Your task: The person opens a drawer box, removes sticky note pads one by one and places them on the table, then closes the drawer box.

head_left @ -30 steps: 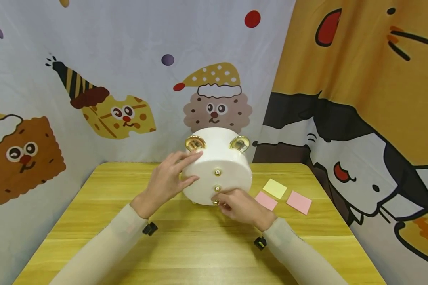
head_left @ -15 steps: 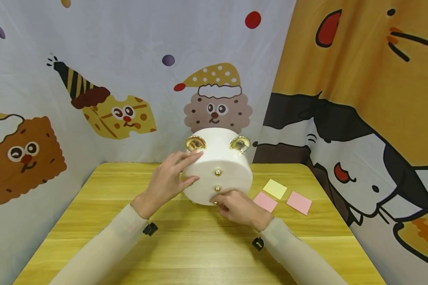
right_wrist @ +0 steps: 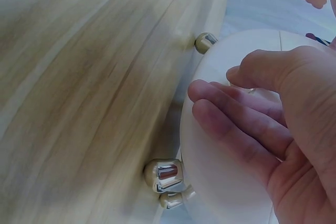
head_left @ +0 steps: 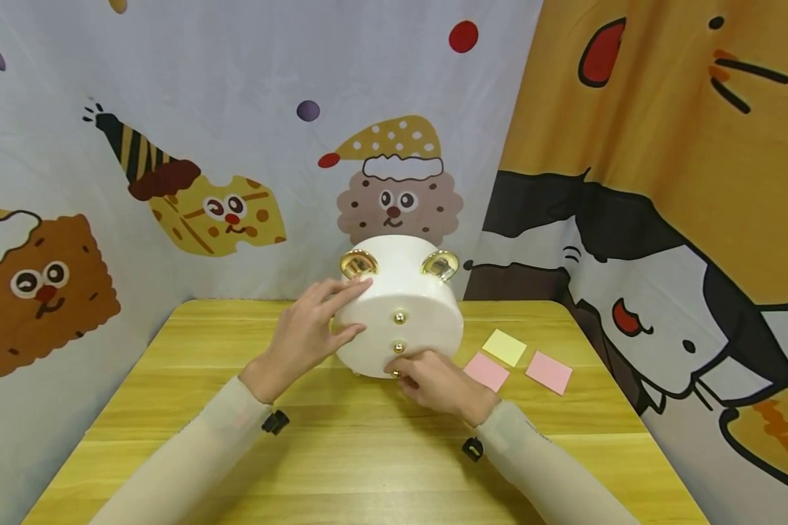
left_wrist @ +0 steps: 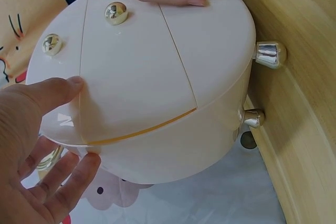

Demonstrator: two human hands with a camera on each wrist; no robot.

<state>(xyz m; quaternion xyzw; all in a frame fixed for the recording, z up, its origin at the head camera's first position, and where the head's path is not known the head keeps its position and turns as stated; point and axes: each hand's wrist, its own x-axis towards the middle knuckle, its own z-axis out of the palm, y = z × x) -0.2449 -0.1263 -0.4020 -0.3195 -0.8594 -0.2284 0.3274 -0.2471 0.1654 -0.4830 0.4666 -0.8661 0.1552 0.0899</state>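
Note:
A white oval drawer box (head_left: pixel 432 326) stands on the table, with gold ear-shaped pieces on top and three round gold knobs down its front. Seams divide the front into sections in the left wrist view, where an orange line (left_wrist: pixel 144 131) marks the edge of the middle one. My left hand (head_left: pixel 305 328) holds the box's upper left edge, thumb on the front face and fingers against the curved side. My right hand (head_left: pixel 438 385) pinches the lowest knob (head_left: pixel 396 374) between thumb and fingers; the fingers partly hide it. Short gold feet (right_wrist: pixel 164 175) support the box.
Right of the box lie a yellow sticky-note pad (head_left: pixel 504 348) and two pink pads, one (head_left: pixel 549 372) farther right and one (head_left: pixel 486 372) beside my right hand. The wooden table (head_left: pixel 341 467) ends at a cartoon-printed curtain (head_left: pixel 236 95) behind the box.
My right wrist has shifted slightly to the left, its fingers staying at the lowest knob. The left hand and the box hold their places.

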